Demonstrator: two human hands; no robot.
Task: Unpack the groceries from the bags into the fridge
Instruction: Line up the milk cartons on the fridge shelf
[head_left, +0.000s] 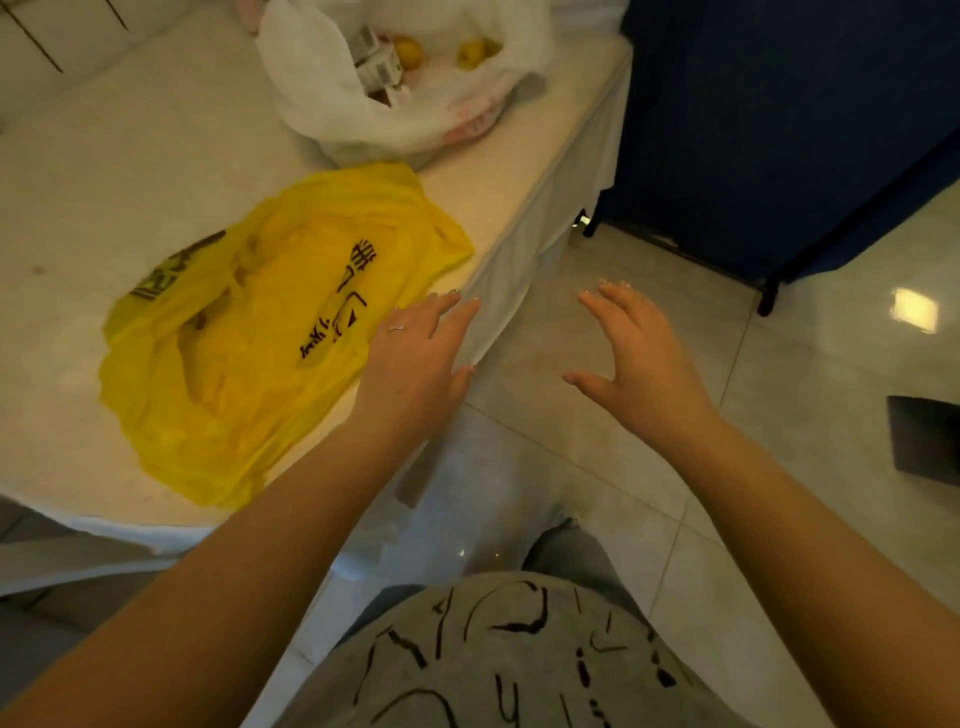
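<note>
Both hands are held out in front of the person, palms down, holding nothing. The left hand (415, 358) hovers at the table's (130, 156) near corner, its fingers (457, 309) straight and loosely spread, a ring on one of them; it sits just beside the edge of the yellow bag (270, 332), and whether it touches the plastic cannot be told. The right hand (639, 364) is off the table, over the tiled floor (779, 395), fingers spread and slightly bent, thumb stretched toward the left hand. The yellow bag lies flattened and crumpled on the white-covered table, black print on its face, with some pale lumps showing through near its middle. Farther back on the same table stands a white bag (363, 98), open at the top, with yellow fruit (408, 52) and small labelled packages (376, 62) visible inside. A dark blue panel (779, 130) stands to the right of the table. The fridge is not in view.
</note>
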